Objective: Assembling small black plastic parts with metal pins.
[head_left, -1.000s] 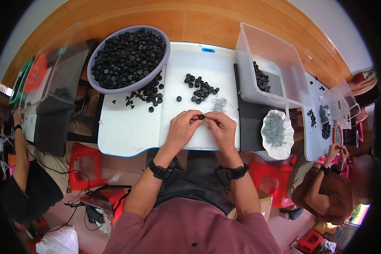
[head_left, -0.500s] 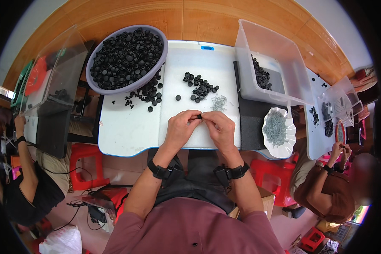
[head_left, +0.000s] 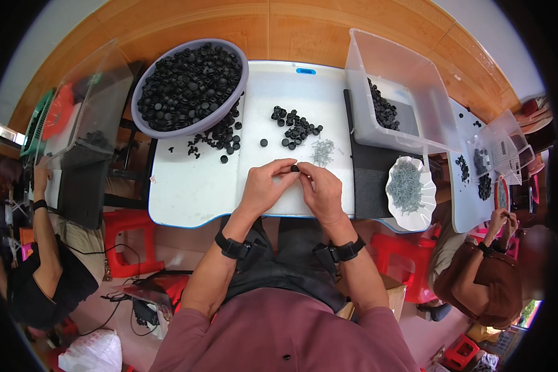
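My left hand [head_left: 265, 185] and my right hand [head_left: 320, 191] meet over the near middle of the white table [head_left: 186, 186]. Between their fingertips they pinch one small black cap [head_left: 295, 168]. Just beyond the hands lies a loose heap of black caps [head_left: 296, 127] and a small pile of thin grey metal pins [head_left: 322, 151]. More black caps [head_left: 220, 137] are scattered beside the basin.
A grey basin [head_left: 190, 87] full of black caps stands at the back left. A clear plastic bin [head_left: 398, 93] with some caps is at the right, and a white scalloped dish [head_left: 408, 192] of pins is near it. Other people sit left and right.
The hands stay together over the same spot, with only small finger movement around the black cap.
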{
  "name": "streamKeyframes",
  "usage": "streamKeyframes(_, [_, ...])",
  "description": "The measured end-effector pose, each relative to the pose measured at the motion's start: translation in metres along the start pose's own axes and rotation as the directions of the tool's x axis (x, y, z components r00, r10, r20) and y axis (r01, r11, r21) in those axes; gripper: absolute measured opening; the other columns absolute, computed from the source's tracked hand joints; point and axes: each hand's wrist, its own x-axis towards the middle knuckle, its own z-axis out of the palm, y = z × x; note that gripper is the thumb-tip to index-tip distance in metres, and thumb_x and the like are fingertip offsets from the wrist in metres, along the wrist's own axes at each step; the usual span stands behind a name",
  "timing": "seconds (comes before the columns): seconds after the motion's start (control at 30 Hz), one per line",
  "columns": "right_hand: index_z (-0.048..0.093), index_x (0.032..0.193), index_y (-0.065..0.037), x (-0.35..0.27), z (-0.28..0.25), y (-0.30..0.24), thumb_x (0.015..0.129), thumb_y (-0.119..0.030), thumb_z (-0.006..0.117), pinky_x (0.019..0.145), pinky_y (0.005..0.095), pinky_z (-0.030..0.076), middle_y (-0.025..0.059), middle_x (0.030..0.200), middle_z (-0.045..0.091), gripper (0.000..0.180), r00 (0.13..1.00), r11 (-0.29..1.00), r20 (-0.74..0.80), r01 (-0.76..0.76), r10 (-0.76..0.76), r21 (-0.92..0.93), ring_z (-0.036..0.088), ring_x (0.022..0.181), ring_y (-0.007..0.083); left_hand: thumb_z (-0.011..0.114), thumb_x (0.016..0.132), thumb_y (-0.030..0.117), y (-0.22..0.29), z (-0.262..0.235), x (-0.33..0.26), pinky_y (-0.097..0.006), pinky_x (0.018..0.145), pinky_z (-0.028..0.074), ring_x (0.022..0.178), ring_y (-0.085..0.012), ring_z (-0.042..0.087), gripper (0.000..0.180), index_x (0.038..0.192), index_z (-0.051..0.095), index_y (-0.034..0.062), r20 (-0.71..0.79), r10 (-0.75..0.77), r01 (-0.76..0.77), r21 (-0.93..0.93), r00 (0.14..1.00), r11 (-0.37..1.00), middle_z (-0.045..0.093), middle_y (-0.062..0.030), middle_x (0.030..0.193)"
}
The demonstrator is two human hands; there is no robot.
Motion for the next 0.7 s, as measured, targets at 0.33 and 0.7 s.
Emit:
streamKeyframes(0.33, [0.072,0.107,0.000,0.0003,-0.0022,0.0045,0.086,0.002,0.074,0.068,0.0302,0.056,0.0096,0.091,0.075,0.021,0.928,0.830,0.064,-0.358,0.367,0.427,0.071,0.076,0.0175,0.075,0.092,0.006,0.0053,-0.0035,-0.0017,-0.027,0.086,0.057,0.097,-0.0142,0.072,0.026,0.116,0.074,-0.0017,0.058,-0.151,0.157,-0.128,0.987,0.979,0.077,-0.0100,0.105])
streamKeyframes(0.7, [0.076,0.095,-0.002,0.0013,-0.0019,0.0079,0.086,-0.001,0.075,0.060,0.0267,0.050,0.0089,0.083,0.071,0.009,0.916,0.868,0.123,-0.401,0.382,0.292,0.067,0.069,0.0150,0.078,0.090,0.008,0.0047,-0.0022,-0.0023,-0.027,0.086,0.057,0.096,-0.0138,0.072,0.030,0.117,0.073,-0.0030,0.066,-0.127,0.132,-0.084,0.990,0.988,0.077,-0.0103,0.106])
